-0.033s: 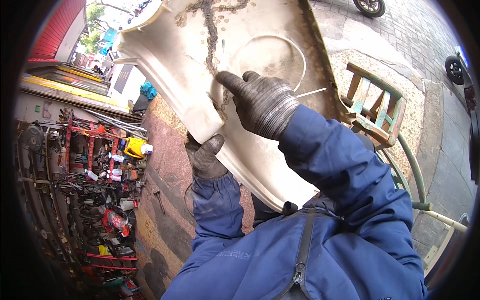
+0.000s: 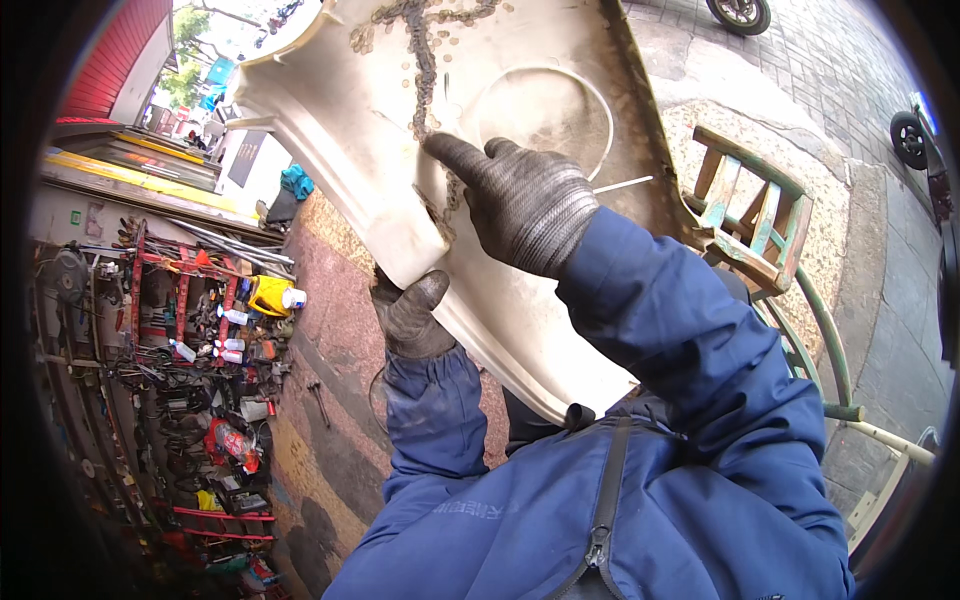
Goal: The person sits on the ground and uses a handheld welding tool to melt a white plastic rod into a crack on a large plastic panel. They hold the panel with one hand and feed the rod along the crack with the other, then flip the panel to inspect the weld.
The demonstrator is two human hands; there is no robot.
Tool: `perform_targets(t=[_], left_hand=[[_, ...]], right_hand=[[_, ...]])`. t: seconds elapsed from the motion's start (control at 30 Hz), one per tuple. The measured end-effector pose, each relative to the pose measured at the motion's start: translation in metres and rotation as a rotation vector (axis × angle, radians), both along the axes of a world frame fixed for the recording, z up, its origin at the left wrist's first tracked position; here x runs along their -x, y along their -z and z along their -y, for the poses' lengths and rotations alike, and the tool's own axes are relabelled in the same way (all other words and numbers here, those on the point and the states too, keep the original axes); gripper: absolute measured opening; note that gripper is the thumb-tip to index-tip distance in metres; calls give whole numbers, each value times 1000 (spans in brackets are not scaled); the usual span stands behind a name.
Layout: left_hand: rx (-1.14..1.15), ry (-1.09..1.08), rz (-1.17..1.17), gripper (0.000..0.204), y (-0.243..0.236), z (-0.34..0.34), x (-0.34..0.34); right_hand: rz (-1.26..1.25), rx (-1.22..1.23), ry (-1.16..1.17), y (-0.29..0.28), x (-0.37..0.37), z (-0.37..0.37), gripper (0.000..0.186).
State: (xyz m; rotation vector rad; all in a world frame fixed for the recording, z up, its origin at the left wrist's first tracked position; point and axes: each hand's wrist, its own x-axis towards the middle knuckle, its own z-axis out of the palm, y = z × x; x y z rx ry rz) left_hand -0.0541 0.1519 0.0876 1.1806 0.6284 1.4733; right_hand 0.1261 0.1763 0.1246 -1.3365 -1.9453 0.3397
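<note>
A large off-white plastic panel lies tilted in front of me, with its inner side up. A dark, rough, bead-like repair seam runs down it and continues beside a gap near the left edge. My left hand, in a dark work glove, grips that edge, its thumb on top and its fingers hidden beneath. My gloved right hand is over the panel. Its index finger is stretched out, with the tip at the seam, and the other fingers look bent. Nothing shows in it. A thin white strip curves over the panel.
A worn wooden stool lies to the right of the panel. Tools and parts crowd the left side, with a yellow jug among them. A hammer-like tool rests on the stone ground. Part of a motorbike wheel shows at the top.
My right index fingertip has shifted slightly up and left along the seam. My left hand and the panel stay in place.
</note>
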Motion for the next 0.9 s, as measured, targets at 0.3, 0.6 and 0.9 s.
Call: perform_targets(t=[0.3,0.6,0.9], left_hand=[[-4,-17,-97,67,3,0,14],[18,88,30,68,4,5,11],[56,-50,-89,71,1,6,10]], right_hand=[[28,-28,-35,1,-3,4,61],[-48,-87,-9,-14,-15,-8,71],[-6,-29,-26,-21,-17,1,70]])
